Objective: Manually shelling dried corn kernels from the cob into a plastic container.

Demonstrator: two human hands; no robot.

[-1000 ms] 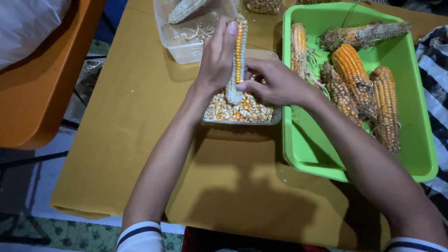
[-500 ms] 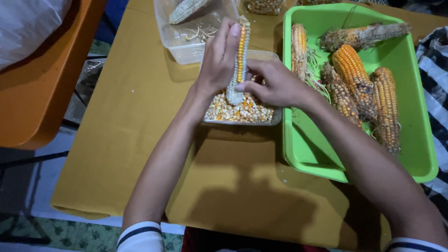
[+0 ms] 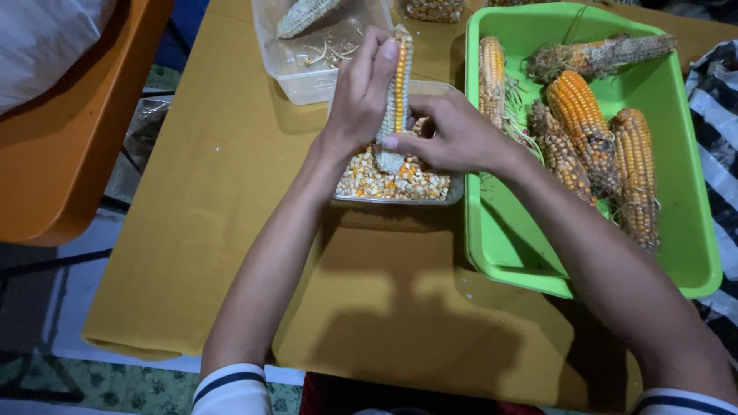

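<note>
**A:** Start with the big things. What has changed in the last second?

**B:** Very little. The yellow table (image 3: 192, 230), the green tray (image 3: 538, 253) of unshelled cobs (image 3: 584, 127) on the right and the clear tub (image 3: 307, 73) with a bare cob (image 3: 304, 15) at the top all lie as they did. The small clear container (image 3: 400, 184) of loose kernels (image 3: 384, 178) looks equally full.

**A:** So the shelling?

**B:** Mid-cob, I judge; no fresh row has visibly come away.

**A:** The hands?

**B:** As before. The left hand (image 3: 361, 92) has its fingers closed round the upper part of the half-stripped cob (image 3: 396, 92). The right hand (image 3: 453, 138) is clamped on its lower part, thumb pressed against the kernels.

**A:** And the cob's direction?

**B:** It stands over the kernel container, long axis nearly upright in the view, running away from the person. The tip points to the table's far edge, and the stripped end dips into the kernels. One orange row remains along its right side.
</note>
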